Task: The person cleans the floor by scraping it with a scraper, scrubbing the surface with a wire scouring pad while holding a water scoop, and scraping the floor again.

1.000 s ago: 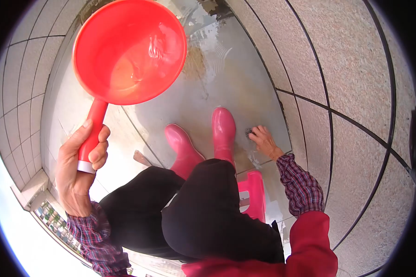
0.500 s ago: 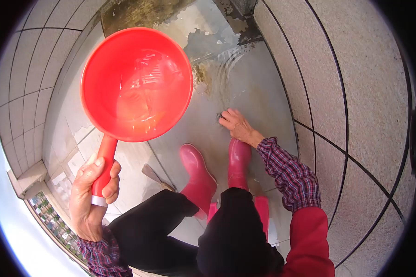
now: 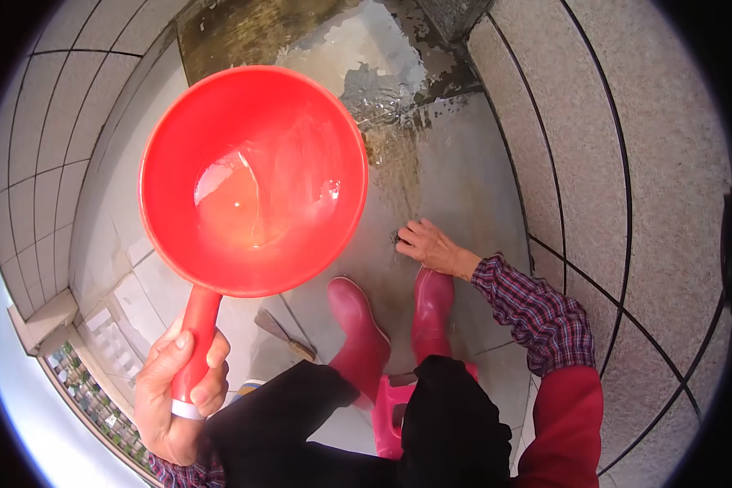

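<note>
My left hand (image 3: 175,390) grips the handle of a red plastic water dipper (image 3: 333,122), whose wide bowl is tilted so I look into it. A little water shows at its bottom. Low by the wet floor, my right hand (image 3: 433,246) has its fingers curled over a dark grey scouring pad (image 3: 395,237), mostly hidden beneath them; it looks like steel wool. That hand is just beyond the toe of the right pink rubber boot (image 3: 433,305). The other pink boot (image 3: 354,313) stands to its left.
A scraper (image 3: 278,327) with a wooden handle lies on the tiles left of the boots. A pink plastic stool (image 3: 389,419) is below my legs. Tiled walls rise on the left (image 3: 53,122) and right (image 3: 659,146). Ahead, wet floor (image 3: 252,32) has brown patches.
Water that was flowing over the floor ahead has spread out and thinned. The dipper appears larger and lower, with less water in it. The whole view has shifted slightly; my right hand still covers the pad.
</note>
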Demonstrator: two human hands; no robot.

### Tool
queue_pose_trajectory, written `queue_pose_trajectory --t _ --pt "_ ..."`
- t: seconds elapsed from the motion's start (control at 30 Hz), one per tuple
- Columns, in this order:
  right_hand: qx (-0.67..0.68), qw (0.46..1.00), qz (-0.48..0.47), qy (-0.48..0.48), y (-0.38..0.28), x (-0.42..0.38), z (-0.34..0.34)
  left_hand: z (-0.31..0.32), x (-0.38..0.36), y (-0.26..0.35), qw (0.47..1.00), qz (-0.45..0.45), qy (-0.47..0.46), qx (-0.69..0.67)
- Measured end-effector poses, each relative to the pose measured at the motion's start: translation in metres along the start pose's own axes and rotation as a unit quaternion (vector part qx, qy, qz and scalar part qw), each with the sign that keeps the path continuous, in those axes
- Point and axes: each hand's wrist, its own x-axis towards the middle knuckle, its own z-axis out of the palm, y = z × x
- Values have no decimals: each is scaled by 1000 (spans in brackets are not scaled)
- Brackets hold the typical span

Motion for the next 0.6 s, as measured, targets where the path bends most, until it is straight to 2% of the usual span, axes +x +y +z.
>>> queue_pose_trajectory --t 0.07,0.13,0.17,0.23,0.3,0.4,0.43,0.5,0.53,0.57,0.6 --pt "-57 996 42 58 58 32 -44 -7 0 -2 1000 -7 -2 -5" --pt "-177 956 161 170 116 63 -76 -9 -1 -1 1000 10 14 -10" --pt "-180 956 159 171 118 69 -79 -8 -2 0 1000 13 12 -12" --pt "-163 869 349 312 118 88 -79 -9 -3 1 999 9 22 -32" --pt "-102 896 308 302 82 85 -46 -11 -2 3 999 12 15 -47" --pt "-40 973 139 180 -6 61 21 -11 0 4 998 26 16 -53" --pt "-38 972 137 186 -3 66 21 -11 1 5 998 30 18 -50" --pt "-75 993 -38 79 7 68 25 -17 2 3 998 37 16 -39" --pt "-105 989 -41 94 33 86 5 -21 2 1 999 35 18 -36" --pt "-133 972 2 192 59 110 -17 -23 1 0 998 27 25 -49" --pt "-156 963 113 189 88 132 -36 -23 1 -1 998 18 36 -43"
